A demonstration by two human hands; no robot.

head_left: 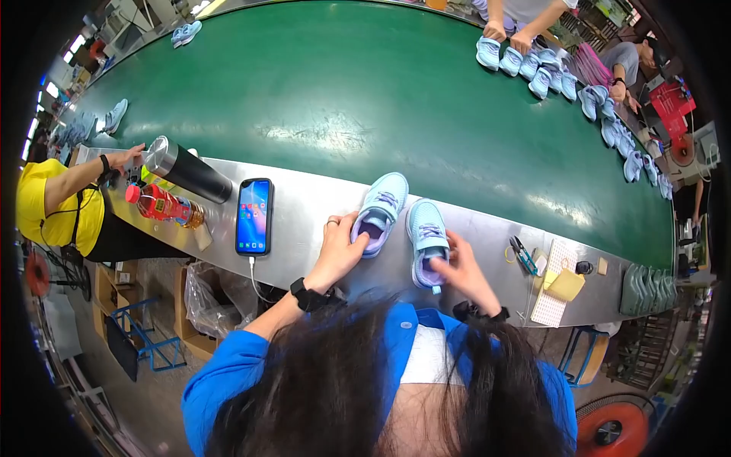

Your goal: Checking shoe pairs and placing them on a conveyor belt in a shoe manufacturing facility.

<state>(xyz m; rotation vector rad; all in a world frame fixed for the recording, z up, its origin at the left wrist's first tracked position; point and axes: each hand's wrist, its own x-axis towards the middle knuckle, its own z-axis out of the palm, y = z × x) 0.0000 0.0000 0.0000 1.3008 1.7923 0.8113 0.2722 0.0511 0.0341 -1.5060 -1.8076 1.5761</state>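
Two light blue sneakers with lilac laces stand side by side on the metal ledge in front of me, toes pointing away. My left hand point(340, 247) grips the left sneaker point(382, 199) at its heel, with the thumb at the collar opening. At the heel end of the right sneaker point(427, 225), my right hand point(464, 270) is closed, its thumb over the opening and its fingers along the outer side. The right sneaker sits slightly nearer to me, and a small gap separates the pair.
Beyond the ledge runs a green conveyor belt point(320, 84). On the ledge lie a phone point(254, 215) with a cable, a black tumbler point(190, 171), a red-capped bottle point(164, 206), pliers point(524, 255) and a yellow sponge point(565, 286). Co-workers handle more sneakers point(512, 61) at the far right.
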